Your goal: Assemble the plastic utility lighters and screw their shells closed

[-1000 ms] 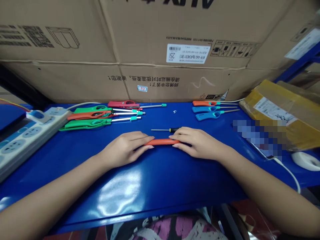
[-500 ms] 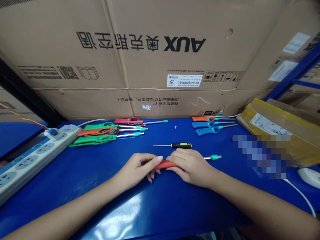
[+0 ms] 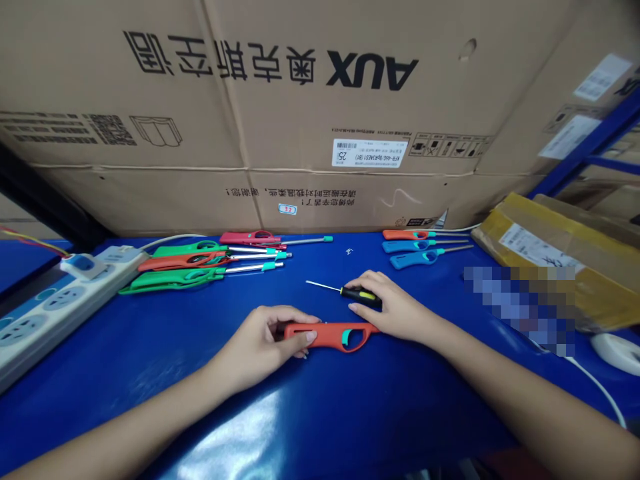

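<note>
Orange lighter [image 3: 327, 336], pinched at its handle end by your left hand [image 3: 264, 339]; your right hand [image 3: 400, 305] grips the screwdriver [image 3: 358, 295] by its black-and-yellow handle, shaft pointing left.

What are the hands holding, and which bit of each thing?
The left hand holds the nearest orange lighter by its handle end, away from the trigger. The right hand holds the screwdriver by its black-and-yellow handle.
</note>
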{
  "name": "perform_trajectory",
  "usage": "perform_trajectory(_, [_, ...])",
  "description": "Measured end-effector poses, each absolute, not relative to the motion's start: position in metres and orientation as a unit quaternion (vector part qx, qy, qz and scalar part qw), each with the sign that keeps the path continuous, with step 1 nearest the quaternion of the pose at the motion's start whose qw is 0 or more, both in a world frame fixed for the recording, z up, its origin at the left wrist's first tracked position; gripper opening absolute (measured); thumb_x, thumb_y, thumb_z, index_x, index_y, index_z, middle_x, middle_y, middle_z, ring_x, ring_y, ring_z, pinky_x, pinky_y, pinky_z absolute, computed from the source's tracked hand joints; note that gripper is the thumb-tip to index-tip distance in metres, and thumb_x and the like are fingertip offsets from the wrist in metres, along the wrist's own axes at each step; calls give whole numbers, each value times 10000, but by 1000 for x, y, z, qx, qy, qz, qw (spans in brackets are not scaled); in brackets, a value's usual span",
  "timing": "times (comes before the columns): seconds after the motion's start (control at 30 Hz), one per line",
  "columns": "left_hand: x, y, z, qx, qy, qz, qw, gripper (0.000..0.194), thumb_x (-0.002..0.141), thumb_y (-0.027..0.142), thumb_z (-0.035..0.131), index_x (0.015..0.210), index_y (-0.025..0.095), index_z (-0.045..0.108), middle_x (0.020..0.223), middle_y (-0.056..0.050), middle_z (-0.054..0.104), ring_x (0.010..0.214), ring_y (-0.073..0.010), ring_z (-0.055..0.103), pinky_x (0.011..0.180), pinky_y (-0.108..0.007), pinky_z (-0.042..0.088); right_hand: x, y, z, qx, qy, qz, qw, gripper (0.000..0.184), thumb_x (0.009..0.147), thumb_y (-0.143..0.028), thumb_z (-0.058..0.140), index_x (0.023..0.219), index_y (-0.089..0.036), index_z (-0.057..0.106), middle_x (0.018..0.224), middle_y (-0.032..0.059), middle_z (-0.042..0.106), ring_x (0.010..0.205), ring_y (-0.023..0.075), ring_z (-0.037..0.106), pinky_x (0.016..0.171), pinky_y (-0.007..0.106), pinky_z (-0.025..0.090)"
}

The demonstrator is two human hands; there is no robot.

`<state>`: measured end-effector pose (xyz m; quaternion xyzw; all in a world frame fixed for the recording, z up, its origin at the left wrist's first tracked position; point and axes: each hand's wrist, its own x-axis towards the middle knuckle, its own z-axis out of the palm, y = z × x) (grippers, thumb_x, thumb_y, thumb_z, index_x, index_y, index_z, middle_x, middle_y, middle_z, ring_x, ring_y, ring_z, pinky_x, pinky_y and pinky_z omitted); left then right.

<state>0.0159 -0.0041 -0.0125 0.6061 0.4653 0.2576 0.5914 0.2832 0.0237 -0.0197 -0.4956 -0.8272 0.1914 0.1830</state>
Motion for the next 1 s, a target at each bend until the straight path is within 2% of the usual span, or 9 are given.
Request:
perform_trajectory(0.07, [16,-5,-14,662,448,257,543,352,843,394,697,1069,127,733,902,-78,744,729,-166,680,688,-286,566,282,24,-22,-503,-819,209,179,226,913,-211,633,1139,-213,632,1126,74,657,1112,220,599,1008,377,472])
perform_trajectory(0.17, [15,-5,-14,775,398,263,414,232,921,320,617,1078,183,720,1001,-62,732,868,-175,680,789,-294,543,281,22,-21,-524,-809,199,178,137,973,-208,519,1099,-205,570,1153,75,644,1118,192,606,1004,327,465])
perform_trajectory(0.27, [11,-5,-13,841,355,252,322,219,975,270,550,1148,213,672,1079,-50,702,956,-171,660,858,-298,523,287,23,-17,-577,-778,173,176,126,1022,-245,391,1080,-191,488,1093,106,636,981,211,642,893,346,496])
perform_trajectory(0.37, [8,-4,-13,871,340,226,274,254,1006,269,510,1222,218,633,1119,-61,675,1012,-184,642,904,-321,521,298,28,-13,-632,-746,142,150,84,1005,-245,390,973,-199,453,972,118,631,853,252,639,795,379,480])
perform_trajectory(0.57, [5,-1,-14,902,317,197,216,293,1034,263,459,1271,232,628,1147,-76,638,1060,-202,609,952,-368,504,307,38,-13,-669,-728,104,106,87,996,-245,416,930,-204,456,1056,154,638,913,268,639,766,344,444])
perform_trajectory(0.67, [4,0,-13,912,312,184,191,282,1012,292,518,1263,240,635,1146,-75,641,1059,-214,605,944,-386,492,305,40,-14,-672,-728,94,93,98,1002,-244,417,944,-193,477,1071,158,646,928,265,643,770,335,444])
perform_trajectory(0.77, [3,0,-11,922,303,175,166,323,988,309,567,1299,246,623,1185,-77,643,1080,-225,602,942,-389,480,305,40,-14,-672,-730,88,89,115,1008,-245,415,963,-180,498,1084,165,652,938,270,648,772,337,449])
perform_trajectory(1.0, [3,1,-9,930,291,157,159,331,1005,239,492,1304,241,634,1182,-90,654,1074,-231,603,926,-380,466,304,40,-17,-662,-737,79,109,155,1013,-295,429,1012,-188,541,1092,154,663,931,280,667,710,340,461])
